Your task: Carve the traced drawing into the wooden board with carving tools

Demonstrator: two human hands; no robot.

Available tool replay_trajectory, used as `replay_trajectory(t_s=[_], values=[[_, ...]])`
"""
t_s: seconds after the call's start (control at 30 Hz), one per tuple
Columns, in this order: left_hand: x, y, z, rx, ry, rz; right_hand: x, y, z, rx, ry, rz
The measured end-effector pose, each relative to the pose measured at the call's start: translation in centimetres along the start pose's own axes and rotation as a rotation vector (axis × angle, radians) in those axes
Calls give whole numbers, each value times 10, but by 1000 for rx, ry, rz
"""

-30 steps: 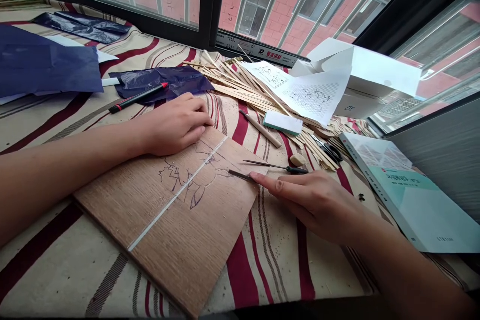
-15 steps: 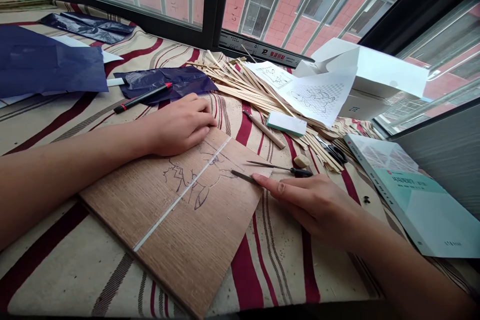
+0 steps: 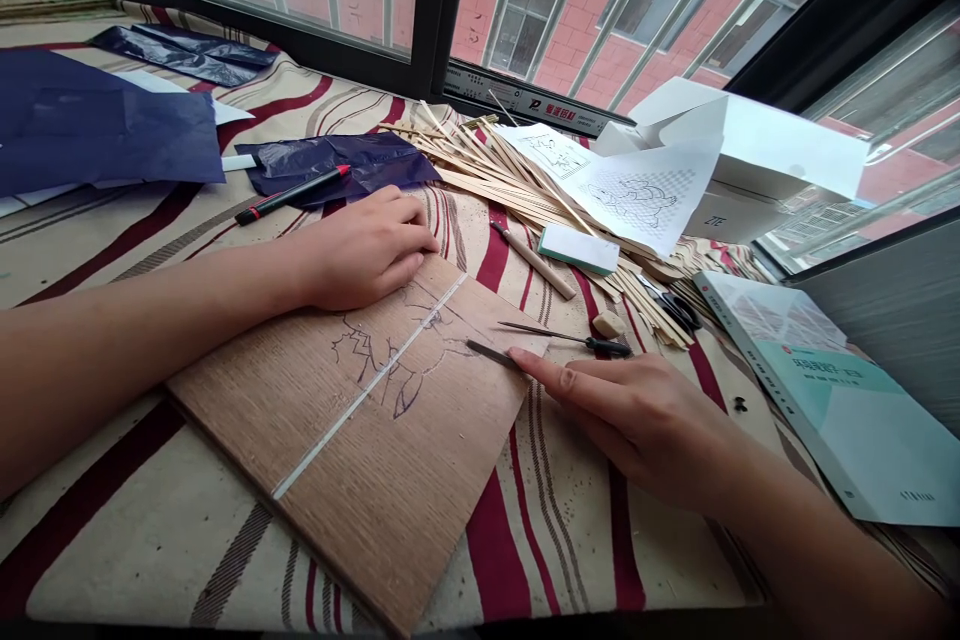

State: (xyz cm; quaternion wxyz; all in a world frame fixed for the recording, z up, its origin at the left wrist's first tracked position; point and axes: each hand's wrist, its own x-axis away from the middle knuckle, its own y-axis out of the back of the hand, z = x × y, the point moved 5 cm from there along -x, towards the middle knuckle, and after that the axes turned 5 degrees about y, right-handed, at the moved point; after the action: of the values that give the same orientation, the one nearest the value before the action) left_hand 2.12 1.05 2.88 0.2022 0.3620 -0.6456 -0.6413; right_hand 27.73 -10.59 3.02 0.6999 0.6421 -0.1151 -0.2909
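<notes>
A brown wooden board (image 3: 390, 490) lies at an angle, with an ink drawing (image 3: 409, 390) and a straight white strip (image 3: 367, 388) across it. My left hand (image 3: 367, 250) rests on the board's far left edge, its fingers curled there; their undersides are hidden. My right hand (image 3: 630, 410) is closed around a narrow dark flat file (image 3: 489, 352), index finger stretched along its top. The file's tip is over the drawing's right end; its handle is inside my palm. Just beyond lies a thin pointed tool with a black handle (image 3: 606, 347), beside a small pale block (image 3: 608, 324).
Past the board lie a wooden stick-like tool (image 3: 536, 262), a white-and-green block (image 3: 579, 248), thin wood strips (image 3: 480, 175), scissors (image 3: 679, 308) and printed drawings (image 3: 637, 200). A marker (image 3: 292, 195) sits on dark blue sheets. A book (image 3: 832, 400) and white box (image 3: 787, 145) stand right.
The whole view has shifted slightly, so everything appears a little further right. Both hands keep their places on the board, and the file's tip is at the same part of the drawing.
</notes>
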Motion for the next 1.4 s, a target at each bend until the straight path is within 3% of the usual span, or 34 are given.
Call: replay_trajectory(t_s=[0.33,0.7,0.8,1.1,1.4], values=[[0,-6,4,4,-3,-31,-2,6,5,54,97,-27],[-1,-1,1,7,3,12,-14,11,10,-57,128,43],[-1,0,0,10,-1,6,-14,10,10,-78,130,6],[-1,-1,0,-13,9,29,-1,11,-6,-162,87,31],[-1,-2,2,-9,6,33,-8,10,-17,-253,135,2]])
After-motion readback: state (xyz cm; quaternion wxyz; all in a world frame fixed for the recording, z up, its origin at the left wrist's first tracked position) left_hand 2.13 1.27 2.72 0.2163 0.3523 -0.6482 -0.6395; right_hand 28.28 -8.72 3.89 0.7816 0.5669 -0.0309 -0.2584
